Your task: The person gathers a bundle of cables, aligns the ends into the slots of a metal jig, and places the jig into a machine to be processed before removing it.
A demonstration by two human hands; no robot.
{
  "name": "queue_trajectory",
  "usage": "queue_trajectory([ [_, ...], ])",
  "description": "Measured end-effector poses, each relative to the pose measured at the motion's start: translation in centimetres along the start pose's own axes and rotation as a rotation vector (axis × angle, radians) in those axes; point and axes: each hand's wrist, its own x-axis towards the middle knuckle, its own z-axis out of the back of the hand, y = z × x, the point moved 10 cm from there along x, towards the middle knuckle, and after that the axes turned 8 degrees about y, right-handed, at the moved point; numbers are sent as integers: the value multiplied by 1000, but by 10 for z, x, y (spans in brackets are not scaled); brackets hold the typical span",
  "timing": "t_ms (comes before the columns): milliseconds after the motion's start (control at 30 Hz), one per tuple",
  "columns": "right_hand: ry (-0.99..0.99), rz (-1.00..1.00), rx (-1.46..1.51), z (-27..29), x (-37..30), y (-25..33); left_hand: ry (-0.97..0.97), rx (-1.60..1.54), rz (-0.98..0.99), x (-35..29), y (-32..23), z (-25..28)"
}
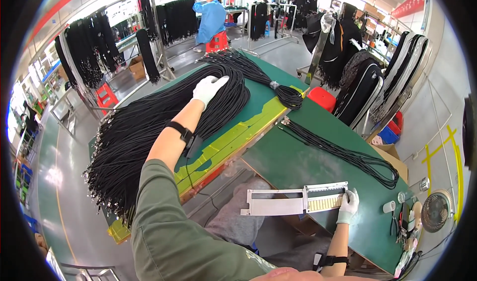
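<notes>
My left hand [209,89], in a white glove, lies across the bend of a large pile of black cords [154,127], fingers stretched out over them. Metal-looking tips show along the pile's left edge. My right hand [349,207], also gloved, is closed round the right end of a long white and metal frame [278,206]. A row of pale yellowish strips fills the frame's right section; its left section is an open window. It reaches from the green table [323,154] out over my lap. Beyond the frame, a thinner bunch of black cords [348,154] rests on the table.
A tied cord bundle [288,96] lies by the yellow-taped board edge [238,134]. Pliers [394,226] and a small fan [436,211] are at the right. A red stool [322,100] stands behind the table. Farther back, a person in blue [210,20] sits near hanging racks [176,20].
</notes>
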Motion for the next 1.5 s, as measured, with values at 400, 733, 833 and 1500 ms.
queue_trajectory([
  [400,12,-6,22,6,1,-8,-5,-980,16,-2,13,-15],
  [733,23,-37,95,-1,2,-8,-29,-1142,44,-13,19,-12],
  [833,15,-40,142,-2,1,-16,-18,-1145,36,-13,17,-12],
  [1500,8,-58,143,0,1,-11,-3,-187,-51,20,6,-14],
])
